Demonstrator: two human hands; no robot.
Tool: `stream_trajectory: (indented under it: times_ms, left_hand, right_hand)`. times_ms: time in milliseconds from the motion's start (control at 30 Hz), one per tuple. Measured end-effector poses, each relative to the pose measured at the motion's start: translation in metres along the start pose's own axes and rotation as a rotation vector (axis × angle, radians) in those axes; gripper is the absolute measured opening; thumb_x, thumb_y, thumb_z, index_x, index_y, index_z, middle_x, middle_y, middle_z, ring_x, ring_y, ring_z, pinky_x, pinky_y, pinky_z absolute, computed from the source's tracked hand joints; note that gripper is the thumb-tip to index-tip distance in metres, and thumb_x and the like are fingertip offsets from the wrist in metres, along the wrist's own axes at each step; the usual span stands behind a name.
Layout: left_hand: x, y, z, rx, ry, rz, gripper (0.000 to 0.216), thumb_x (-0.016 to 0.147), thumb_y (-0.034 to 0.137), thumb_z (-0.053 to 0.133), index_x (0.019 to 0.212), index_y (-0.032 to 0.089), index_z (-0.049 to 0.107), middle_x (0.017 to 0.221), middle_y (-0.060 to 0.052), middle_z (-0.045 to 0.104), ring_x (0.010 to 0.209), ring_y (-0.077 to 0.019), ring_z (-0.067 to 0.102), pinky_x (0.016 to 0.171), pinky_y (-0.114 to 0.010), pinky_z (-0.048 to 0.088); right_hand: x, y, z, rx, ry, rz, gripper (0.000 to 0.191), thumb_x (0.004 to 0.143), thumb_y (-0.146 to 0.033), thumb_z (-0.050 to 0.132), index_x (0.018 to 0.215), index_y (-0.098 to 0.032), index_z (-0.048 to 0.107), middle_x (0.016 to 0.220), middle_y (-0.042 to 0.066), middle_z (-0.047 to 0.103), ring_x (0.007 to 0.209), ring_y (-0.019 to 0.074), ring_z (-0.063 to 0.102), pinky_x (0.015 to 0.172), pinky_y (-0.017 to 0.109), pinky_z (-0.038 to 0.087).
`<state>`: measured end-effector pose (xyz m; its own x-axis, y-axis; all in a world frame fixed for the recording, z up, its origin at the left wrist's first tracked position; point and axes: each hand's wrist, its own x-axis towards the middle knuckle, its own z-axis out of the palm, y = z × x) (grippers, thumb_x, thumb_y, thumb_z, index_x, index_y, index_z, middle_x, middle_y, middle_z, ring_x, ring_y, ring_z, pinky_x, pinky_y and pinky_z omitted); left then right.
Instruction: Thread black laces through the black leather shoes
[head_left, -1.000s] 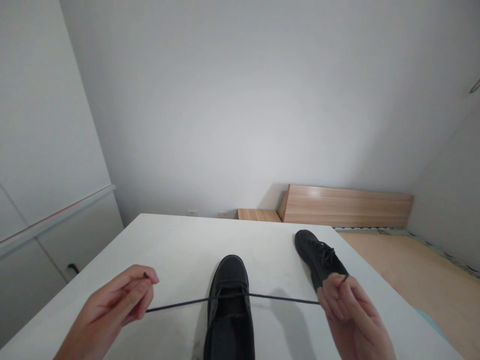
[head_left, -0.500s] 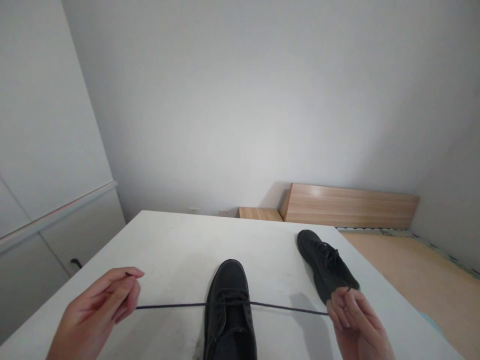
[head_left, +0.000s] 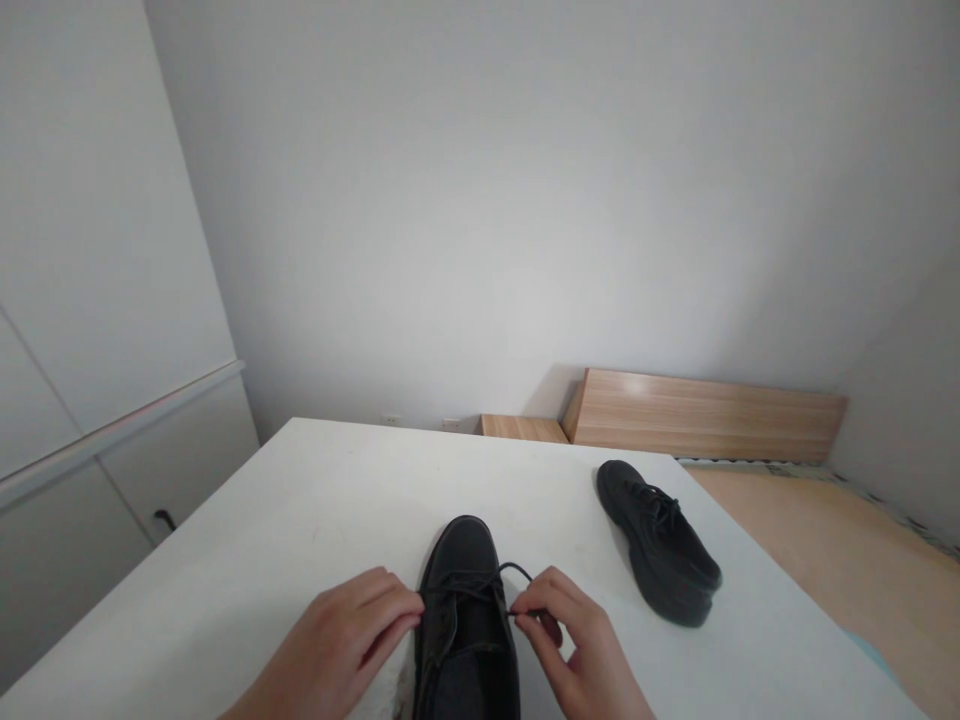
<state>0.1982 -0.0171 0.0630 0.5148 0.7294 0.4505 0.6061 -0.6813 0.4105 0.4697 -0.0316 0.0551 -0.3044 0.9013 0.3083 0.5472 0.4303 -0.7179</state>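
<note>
A black lace-up shoe (head_left: pixel 463 550) sits on the white table in front of me, toe pointing away. My left hand (head_left: pixel 349 635) is at the shoe's left side, its thumb and fingers pinched where the lace leaves the upper; most of the lace there is hidden by the hand. At the right side, my right hand (head_left: pixel 566 630) pinches the black shoelace (head_left: pixel 517 566) near its tip, close to the eyelets. A small loop of that lace arches from the shoe to the fingers.
A second black shoe (head_left: pixel 660 550), its lace tied, stands at the right of the white table (head_left: pixel 360 490). Beyond the table are a wooden headboard (head_left: pixel 705 412) and a bed base (head_left: pixel 810 530). A white cabinet (head_left: pixel 187 450) stands to the left.
Both hands have come in from wide apart to the sides of the near shoe. The lace, formerly stretched straight out both ways, now curves in a loop on the right.
</note>
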Motion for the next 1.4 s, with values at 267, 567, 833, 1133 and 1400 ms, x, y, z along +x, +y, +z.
stream_trajectory:
  times_ms: [267, 567, 833, 1133, 1400]
  left_hand:
    - [0.006, 0.002, 0.010, 0.159, -0.114, 0.009, 0.021, 0.091, 0.008, 0.050, 0.088, 0.021, 0.066, 0.080, -0.001, 0.067, 0.075, -0.0185, 0.067, 0.064, -0.026, 0.048]
    - [0.006, 0.009, 0.016, 0.097, -0.032, 0.030, 0.022, 0.088, 0.004, 0.049, 0.087, 0.021, 0.064, 0.078, 0.000, 0.065, 0.072, -0.0179, 0.063, 0.070, -0.029, 0.048]
    - [0.008, 0.016, 0.025, 0.130, 0.162, 0.044, 0.024, 0.090, 0.007, 0.048, 0.074, 0.019, 0.061, 0.092, -0.005, 0.062, 0.089, -0.0236, 0.055, 0.076, -0.037, 0.041]
    - [0.006, 0.026, 0.021, -0.021, -0.026, -0.138, 0.018, 0.093, 0.015, 0.056, 0.107, 0.023, 0.064, 0.087, -0.002, 0.069, 0.079, -0.0187, 0.067, 0.070, -0.027, 0.050]
    - [0.027, 0.048, 0.014, 0.151, -0.267, -0.252, 0.035, 0.083, 0.002, 0.045, 0.100, 0.019, 0.071, 0.091, -0.008, 0.069, 0.087, -0.0254, 0.068, 0.079, -0.038, 0.055]
  right_hand:
    - [0.000, 0.004, -0.001, -0.103, -0.041, -0.049, 0.023, 0.098, -0.014, 0.039, 0.086, -0.020, 0.058, 0.086, 0.004, 0.055, 0.075, 0.0160, 0.055, 0.067, 0.026, 0.043]
    - [0.001, 0.000, 0.000, -0.151, -0.034, -0.065, 0.023, 0.097, -0.010, 0.039, 0.087, -0.020, 0.057, 0.088, 0.004, 0.056, 0.081, 0.0174, 0.059, 0.071, 0.027, 0.046]
    - [0.000, -0.004, 0.001, -0.302, -0.023, -0.105, 0.024, 0.094, -0.006, 0.044, 0.090, -0.020, 0.062, 0.089, 0.005, 0.060, 0.083, 0.0201, 0.058, 0.073, 0.031, 0.047]
    - [0.004, -0.015, 0.001, -0.286, -0.040, -0.055, 0.034, 0.090, -0.001, 0.045, 0.092, -0.021, 0.073, 0.088, 0.006, 0.066, 0.082, 0.0191, 0.065, 0.071, 0.027, 0.052]
    - [0.004, -0.029, -0.001, -0.262, -0.114, -0.020, 0.052, 0.090, -0.002, 0.037, 0.135, -0.017, 0.058, 0.099, 0.012, 0.072, 0.090, 0.0243, 0.070, 0.078, 0.034, 0.057]
